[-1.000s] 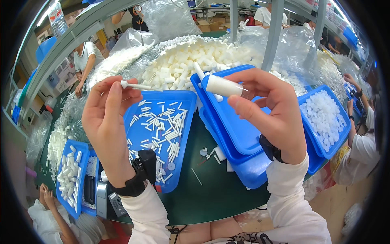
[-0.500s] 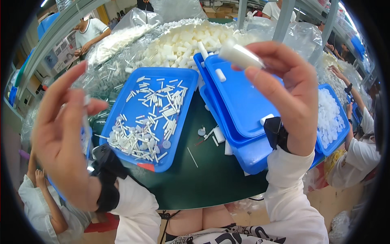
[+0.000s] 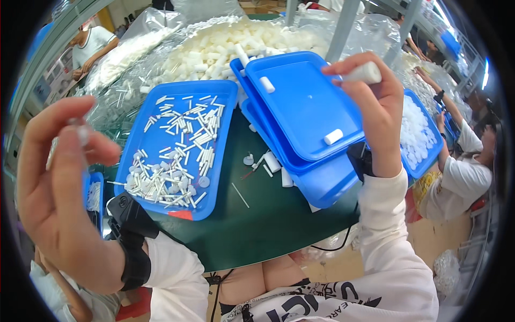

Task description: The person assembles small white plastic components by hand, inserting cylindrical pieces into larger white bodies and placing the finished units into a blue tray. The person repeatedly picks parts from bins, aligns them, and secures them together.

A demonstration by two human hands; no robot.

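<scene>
My right hand [image 3: 378,115] is raised above the right-hand tray stack. Its thumb and fingers close round a short white plastic cylinder [image 3: 367,73], whose rounded end points right. My left hand [image 3: 61,198] is up at the left, fingers curled in a pinch. Between its fingertips is a small whitish piece [image 3: 81,133], too blurred to name. Below and between the hands, a blue tray [image 3: 145,131] holds many thin white sticks [image 3: 201,139] and pale round discs [image 3: 204,182]. Two white cylinders, one upper left [image 3: 266,84] and one lower right [image 3: 333,137], lie in the top blue tray [image 3: 303,104] of the stack.
A big heap of white cylinders [image 3: 214,51] lies at the back on plastic sheeting. On the green table [image 3: 241,225] are a loose thin stick [image 3: 240,195] and a few small parts. A tray of translucent pieces [image 3: 416,134] stands far right. Co-workers sit at both sides; metal posts rise behind.
The whole scene has shifted left in view. In my right hand the cylinder has turned, from pointing left to its end facing right. My left hand stays raised in a pinch.
</scene>
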